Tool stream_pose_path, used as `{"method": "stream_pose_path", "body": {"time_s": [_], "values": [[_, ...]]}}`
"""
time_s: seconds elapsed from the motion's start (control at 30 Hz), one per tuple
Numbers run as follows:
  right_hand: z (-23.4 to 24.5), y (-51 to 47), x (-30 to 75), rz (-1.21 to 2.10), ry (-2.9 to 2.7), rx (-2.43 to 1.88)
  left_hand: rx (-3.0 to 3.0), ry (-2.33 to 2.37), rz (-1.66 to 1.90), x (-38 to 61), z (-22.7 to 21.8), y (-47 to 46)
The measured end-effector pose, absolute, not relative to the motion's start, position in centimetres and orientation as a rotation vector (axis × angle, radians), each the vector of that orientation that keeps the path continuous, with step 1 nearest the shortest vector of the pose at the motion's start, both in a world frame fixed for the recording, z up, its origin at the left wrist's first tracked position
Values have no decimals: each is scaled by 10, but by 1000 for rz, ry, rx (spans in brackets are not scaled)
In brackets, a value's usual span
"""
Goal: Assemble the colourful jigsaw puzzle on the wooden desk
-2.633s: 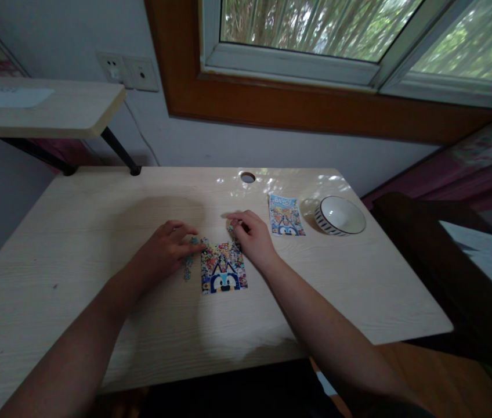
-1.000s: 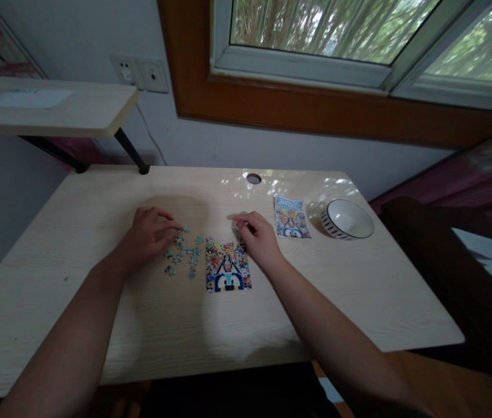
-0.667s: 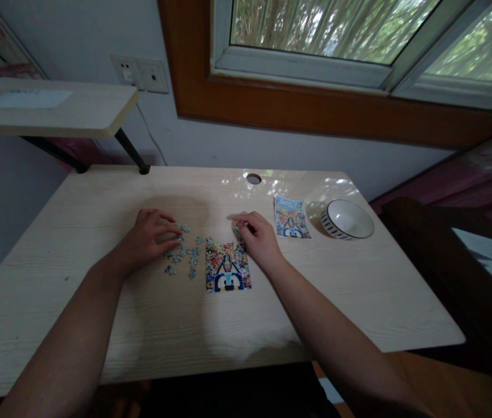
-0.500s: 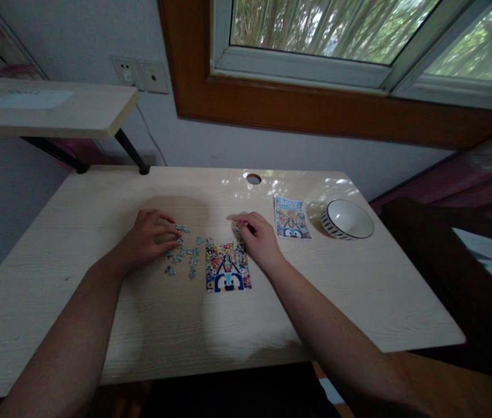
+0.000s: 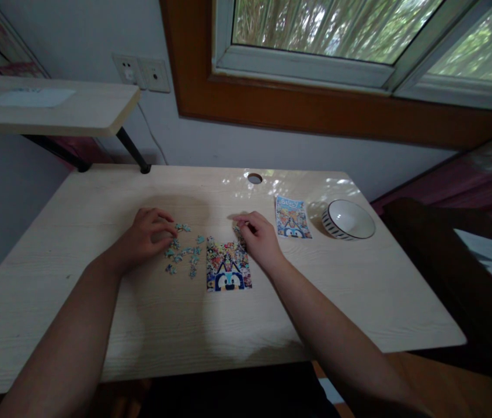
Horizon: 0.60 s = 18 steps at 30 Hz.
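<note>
A partly assembled colourful jigsaw puzzle (image 5: 228, 267) lies mid-table on the light wooden desk (image 5: 359, 290). Several loose bluish puzzle pieces (image 5: 184, 252) are scattered just left of it. My left hand (image 5: 145, 235) rests at the left edge of those pieces, fingers curled with the tips pinched together at one of them. My right hand (image 5: 258, 237) sits at the puzzle's top right corner, fingers curled and pinched over small pieces there; what they grip is hidden.
A printed reference picture (image 5: 292, 217) lies right of my right hand, with a white striped bowl (image 5: 347, 219) beyond it. A cable hole (image 5: 254, 178) sits near the desk's back edge. A raised side shelf (image 5: 54, 107) stands at the back left. A dark chair (image 5: 455, 273) is at the right.
My left hand moved left from the puzzle's edge, leaving loose pieces spread out on the desk, and now picks among them. My right hand has barely moved.
</note>
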State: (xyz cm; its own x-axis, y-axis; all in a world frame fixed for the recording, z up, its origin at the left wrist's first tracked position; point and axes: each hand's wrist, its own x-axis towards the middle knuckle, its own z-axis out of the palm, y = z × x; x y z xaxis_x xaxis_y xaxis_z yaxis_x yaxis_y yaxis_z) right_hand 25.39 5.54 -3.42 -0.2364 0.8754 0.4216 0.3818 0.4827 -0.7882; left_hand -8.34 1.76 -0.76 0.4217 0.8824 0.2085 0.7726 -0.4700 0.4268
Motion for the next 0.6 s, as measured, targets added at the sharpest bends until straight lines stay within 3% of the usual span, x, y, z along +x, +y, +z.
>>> {"method": "stream_pose_path", "body": {"time_s": [0.6], "values": [[-37,57,254,680,-1831,-1046,2359,1349,592,-84,-19,26]]}}
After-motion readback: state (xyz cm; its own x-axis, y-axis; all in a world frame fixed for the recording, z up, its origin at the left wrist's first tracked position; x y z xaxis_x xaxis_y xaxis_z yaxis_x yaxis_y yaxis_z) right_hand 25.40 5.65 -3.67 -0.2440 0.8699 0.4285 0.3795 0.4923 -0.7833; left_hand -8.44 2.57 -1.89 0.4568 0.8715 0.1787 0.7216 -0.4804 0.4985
